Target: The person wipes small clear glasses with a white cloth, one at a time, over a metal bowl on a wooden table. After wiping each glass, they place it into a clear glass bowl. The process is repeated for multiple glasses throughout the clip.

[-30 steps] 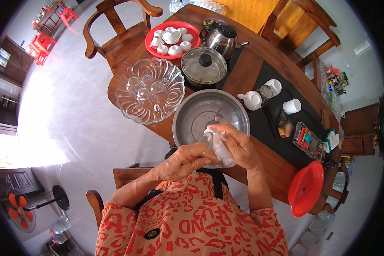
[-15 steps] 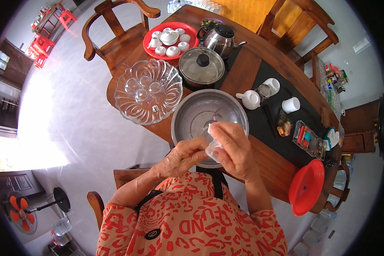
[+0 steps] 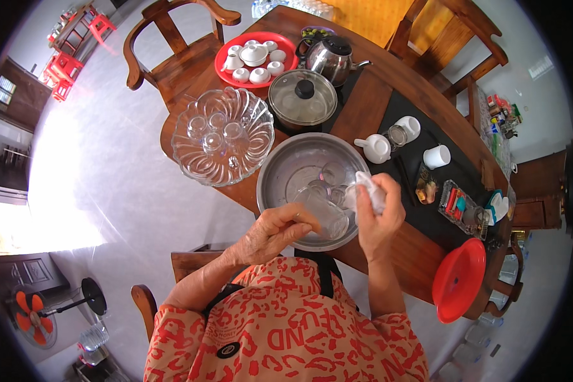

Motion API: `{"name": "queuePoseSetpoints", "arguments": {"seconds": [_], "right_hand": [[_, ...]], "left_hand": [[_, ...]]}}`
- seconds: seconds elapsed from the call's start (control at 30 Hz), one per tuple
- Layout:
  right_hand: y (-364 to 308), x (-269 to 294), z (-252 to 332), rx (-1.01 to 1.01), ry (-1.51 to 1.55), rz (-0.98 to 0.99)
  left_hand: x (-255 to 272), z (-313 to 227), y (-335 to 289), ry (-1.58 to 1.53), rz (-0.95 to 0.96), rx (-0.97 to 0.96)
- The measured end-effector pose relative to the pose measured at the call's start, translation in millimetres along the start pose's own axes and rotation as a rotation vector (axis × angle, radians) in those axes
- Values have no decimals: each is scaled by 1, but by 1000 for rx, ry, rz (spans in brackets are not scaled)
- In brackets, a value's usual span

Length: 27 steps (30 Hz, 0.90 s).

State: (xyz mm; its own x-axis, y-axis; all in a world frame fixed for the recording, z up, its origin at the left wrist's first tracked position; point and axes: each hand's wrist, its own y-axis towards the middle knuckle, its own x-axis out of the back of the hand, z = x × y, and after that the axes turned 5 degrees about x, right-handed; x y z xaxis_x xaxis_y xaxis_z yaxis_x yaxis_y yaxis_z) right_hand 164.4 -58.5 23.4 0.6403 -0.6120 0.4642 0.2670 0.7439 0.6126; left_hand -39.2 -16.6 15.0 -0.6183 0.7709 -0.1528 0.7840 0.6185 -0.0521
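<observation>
Over the near rim of a round metal basin [image 3: 270, 184], my left hand [image 3: 277, 232] grips a clear drinking glass [image 3: 330, 216], which lies tilted with one end toward the right. My right hand [image 3: 380, 213] pinches a crumpled white cloth [image 3: 368, 191], just right of the glass and apart from it. Further clear glasses [image 3: 332, 173] sit inside the basin, partly hidden by the held one. To the left, a scalloped glass bowl [image 3: 188, 153] contains several upturned small glasses [image 3: 214, 141].
Behind the basin stand a lidded pot [image 3: 286, 105], a steel kettle [image 3: 328, 60] and a red tray [image 3: 286, 46] of white teacups. A white teapot [image 3: 377, 148], a white mug [image 3: 436, 156] and a glass tray [image 3: 463, 210] are on the right. A red basin [image 3: 458, 280] leans at the table's right edge.
The white cloth has come away from the glass as my right hand moved right and slightly up. The glass, now more visible, lies tilted in my left hand.
</observation>
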Motion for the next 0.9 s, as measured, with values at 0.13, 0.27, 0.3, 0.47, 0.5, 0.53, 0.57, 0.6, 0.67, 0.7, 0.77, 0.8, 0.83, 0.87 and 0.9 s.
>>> {"name": "queuePoseSetpoints", "arguments": {"seconds": [0.13,0.27,0.3,0.47,0.5,0.53,0.57,0.6,0.67,0.7,0.77,0.8,0.83,0.87,0.9], "right_hand": [[-7,-8,22,423,17,212],[-18,-12,18,630,-123,233],[-17,-10,16,556,-33,275],[-5,3,1,20,428,437],[-5,4,-2,-119,524,456],[-3,4,-2,-153,548,453],[-3,4,-1,-105,533,449],[-1,4,1,-57,517,444],[3,6,8,107,437,455],[7,8,13,224,372,470],[9,8,16,349,304,490],[9,7,16,358,301,497],[9,7,16,367,298,503],[10,7,16,310,350,513],[13,8,15,253,401,521]], "left_hand": [[3,4,2,-22,-55,104],[9,8,1,-34,-61,152],[8,8,1,-31,-47,138],[3,3,2,-30,30,46],[4,2,2,-21,40,47],[4,3,3,-11,49,48],[5,3,3,-2,58,49],[4,4,4,-10,56,34],[3,5,4,-25,49,8],[3,5,3,-10,41,15],[3,2,2,21,28,28],[4,1,2,45,36,35],[6,1,1,69,44,43],[7,0,0,94,52,49],[7,-1,0,85,63,28]]}}
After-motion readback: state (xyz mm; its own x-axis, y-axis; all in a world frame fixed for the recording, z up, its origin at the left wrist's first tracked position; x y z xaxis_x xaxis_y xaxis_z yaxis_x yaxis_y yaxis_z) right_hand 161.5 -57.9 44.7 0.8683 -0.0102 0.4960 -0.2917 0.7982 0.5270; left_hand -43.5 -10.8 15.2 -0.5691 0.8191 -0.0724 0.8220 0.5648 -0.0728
